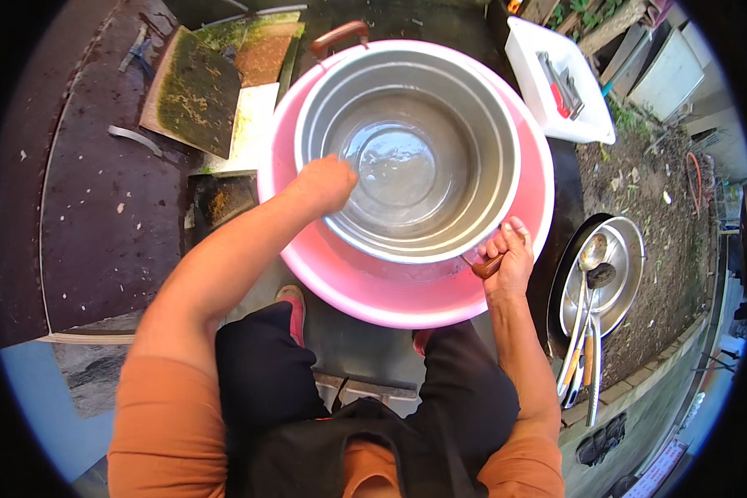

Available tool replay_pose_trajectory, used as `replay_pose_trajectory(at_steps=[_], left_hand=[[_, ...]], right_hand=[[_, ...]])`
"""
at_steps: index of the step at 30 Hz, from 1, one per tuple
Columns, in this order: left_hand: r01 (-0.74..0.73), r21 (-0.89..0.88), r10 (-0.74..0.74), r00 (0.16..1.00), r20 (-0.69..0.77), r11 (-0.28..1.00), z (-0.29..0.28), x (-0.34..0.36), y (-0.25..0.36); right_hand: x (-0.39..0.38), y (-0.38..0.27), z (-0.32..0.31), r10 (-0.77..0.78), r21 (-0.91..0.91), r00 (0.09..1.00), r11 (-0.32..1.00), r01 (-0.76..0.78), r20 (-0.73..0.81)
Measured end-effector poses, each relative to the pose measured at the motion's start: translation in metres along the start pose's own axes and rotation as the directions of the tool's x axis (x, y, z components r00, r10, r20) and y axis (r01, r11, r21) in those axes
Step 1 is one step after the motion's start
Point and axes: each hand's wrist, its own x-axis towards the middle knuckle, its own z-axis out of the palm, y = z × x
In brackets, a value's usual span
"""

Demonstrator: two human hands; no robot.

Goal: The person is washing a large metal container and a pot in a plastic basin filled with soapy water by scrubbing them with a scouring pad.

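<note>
The metal pot (411, 158) sat in the pink basin (382, 295), nearer its far edge. The right hand (510, 256) gripped the brown handle (487, 266); the left hand (327, 183) was fisted at the pot's left rim, contents hidden.

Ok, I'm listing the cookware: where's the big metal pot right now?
In the head view, the big metal pot is within the pink basin, upper centre, its near brown handle in the right hand.

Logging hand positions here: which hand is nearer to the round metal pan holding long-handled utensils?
Right. The right hand, on the brown handle of the metal pot, is left of the pan; the left hand is farther off, at the pot's left side.
</note>
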Motion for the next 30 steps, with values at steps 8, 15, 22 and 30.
replay_pose_trajectory(at_steps=[8, 15, 22, 30], left_hand=[[-0.312, -0.950, -0.072, 0.947, -0.313, 0.027, 0.003, 0.083, 0.181], [-0.386, -0.299, 0.364, 0.922, -0.131, 0.873, 0.075, 0.023, 0.060], [-0.414, -0.903, -0.298, 0.853, -0.429, 0.115, -0.013, 0.054, 0.202], [-0.466, -0.273, 0.441, 0.885, -0.152, 0.842, 0.064, 0.027, 0.065]], right_hand=[[-0.002, 0.017, -0.011, -0.166, -0.154, 0.961, 0.967, 0.203, 0.221], [0.006, 0.010, -0.026, -0.269, -0.195, 0.945, 0.933, 0.304, 0.183], [0.005, 0.016, -0.029, -0.269, -0.216, 0.941, 0.925, 0.312, 0.205], [0.005, 0.008, -0.038, -0.294, -0.254, 0.953, 0.919, 0.302, 0.070]])
